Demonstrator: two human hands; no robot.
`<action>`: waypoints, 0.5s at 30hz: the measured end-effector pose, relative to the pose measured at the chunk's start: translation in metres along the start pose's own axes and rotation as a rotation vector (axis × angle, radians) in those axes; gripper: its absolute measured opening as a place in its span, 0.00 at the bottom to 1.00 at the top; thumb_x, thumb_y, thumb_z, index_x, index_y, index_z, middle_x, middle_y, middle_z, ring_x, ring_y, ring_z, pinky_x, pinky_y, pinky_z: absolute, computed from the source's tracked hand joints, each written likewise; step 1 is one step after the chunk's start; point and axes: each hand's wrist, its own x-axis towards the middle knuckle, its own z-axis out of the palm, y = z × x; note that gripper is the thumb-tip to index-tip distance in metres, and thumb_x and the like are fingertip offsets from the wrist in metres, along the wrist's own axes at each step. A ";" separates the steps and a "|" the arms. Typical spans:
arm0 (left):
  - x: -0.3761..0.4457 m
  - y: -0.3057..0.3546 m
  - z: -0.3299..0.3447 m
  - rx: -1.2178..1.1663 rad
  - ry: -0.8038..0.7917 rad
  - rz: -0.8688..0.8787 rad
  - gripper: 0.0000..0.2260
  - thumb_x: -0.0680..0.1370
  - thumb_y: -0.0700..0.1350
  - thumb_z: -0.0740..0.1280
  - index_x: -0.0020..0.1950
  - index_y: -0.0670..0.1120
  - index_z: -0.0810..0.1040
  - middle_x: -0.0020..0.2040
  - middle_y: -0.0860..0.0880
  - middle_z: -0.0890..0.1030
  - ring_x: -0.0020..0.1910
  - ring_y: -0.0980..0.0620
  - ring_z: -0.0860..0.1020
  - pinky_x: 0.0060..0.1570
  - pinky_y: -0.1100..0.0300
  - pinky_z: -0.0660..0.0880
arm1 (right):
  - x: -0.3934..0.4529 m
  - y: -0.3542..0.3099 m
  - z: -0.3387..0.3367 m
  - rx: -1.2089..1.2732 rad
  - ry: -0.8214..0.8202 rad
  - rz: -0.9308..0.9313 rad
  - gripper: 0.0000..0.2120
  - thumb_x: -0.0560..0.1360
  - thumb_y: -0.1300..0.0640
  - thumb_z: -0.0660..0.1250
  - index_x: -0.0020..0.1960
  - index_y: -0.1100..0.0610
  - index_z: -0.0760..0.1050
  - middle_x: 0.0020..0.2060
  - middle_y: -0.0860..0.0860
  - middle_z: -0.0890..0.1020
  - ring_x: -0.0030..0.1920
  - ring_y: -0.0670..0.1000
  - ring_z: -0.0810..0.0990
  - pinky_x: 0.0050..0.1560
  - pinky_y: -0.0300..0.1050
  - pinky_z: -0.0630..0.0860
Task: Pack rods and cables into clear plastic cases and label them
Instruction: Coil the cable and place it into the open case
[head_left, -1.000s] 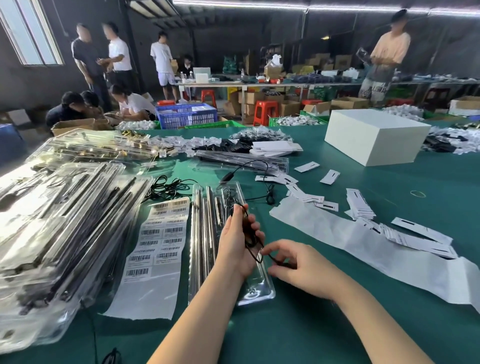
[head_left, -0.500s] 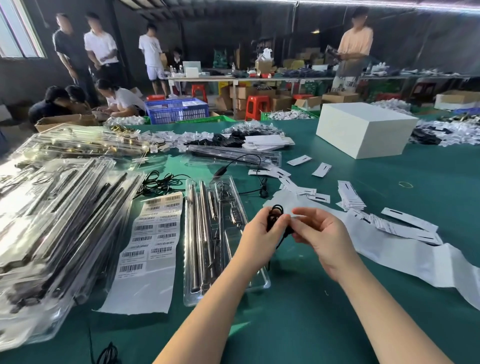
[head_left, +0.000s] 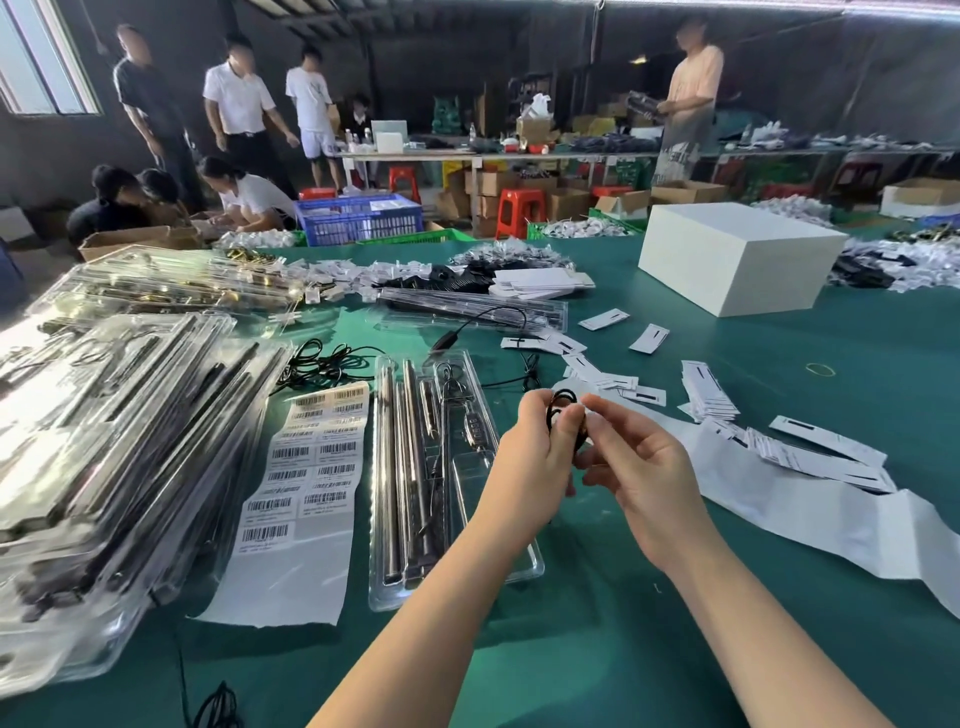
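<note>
At the far left of the green counter (head_left: 779, 364) I see a stack of packed clear cases (head_left: 104, 441), rods showing through the plastic. Just to its right lies a sheet of barcode labels (head_left: 301, 467), flat on the cloth. Next comes an open clear case (head_left: 524, 564) with metal rods (head_left: 395, 478) lying lengthwise in its left channels; my left forearm crosses its near right corner. Above the case's right side my left hand (head_left: 530, 457) has its grip clamped on a small coil of black cable (head_left: 563, 402), held up off the counter. My right hand (head_left: 639, 467) meets it there, thumb and forefinger pinching the same coil, the other fingers loosely curled. Right of my hands lies a long strip of white backing paper (head_left: 805, 509) with small white cards (head_left: 706, 389) scattered over it, and a white box (head_left: 737, 260) farther back.
</note>
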 end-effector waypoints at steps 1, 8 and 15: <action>0.000 0.003 0.001 -0.092 -0.009 -0.036 0.12 0.82 0.53 0.56 0.61 0.47 0.66 0.34 0.54 0.74 0.25 0.58 0.72 0.27 0.56 0.74 | -0.001 -0.001 0.001 -0.075 -0.030 0.004 0.21 0.67 0.44 0.70 0.53 0.57 0.80 0.32 0.50 0.78 0.31 0.48 0.72 0.33 0.42 0.72; 0.000 0.015 -0.003 -0.341 -0.216 -0.288 0.23 0.79 0.66 0.44 0.65 0.52 0.58 0.19 0.56 0.68 0.19 0.58 0.66 0.23 0.66 0.61 | -0.009 -0.002 0.015 -0.139 -0.157 0.092 0.31 0.73 0.37 0.59 0.50 0.67 0.71 0.34 0.55 0.71 0.38 0.55 0.66 0.43 0.54 0.65; -0.001 0.012 -0.013 -0.094 -0.433 -0.150 0.31 0.72 0.63 0.65 0.71 0.54 0.63 0.41 0.55 0.82 0.39 0.59 0.82 0.45 0.61 0.77 | -0.005 0.002 0.012 -0.006 -0.008 0.114 0.12 0.82 0.52 0.57 0.44 0.56 0.73 0.30 0.47 0.79 0.30 0.45 0.77 0.27 0.35 0.72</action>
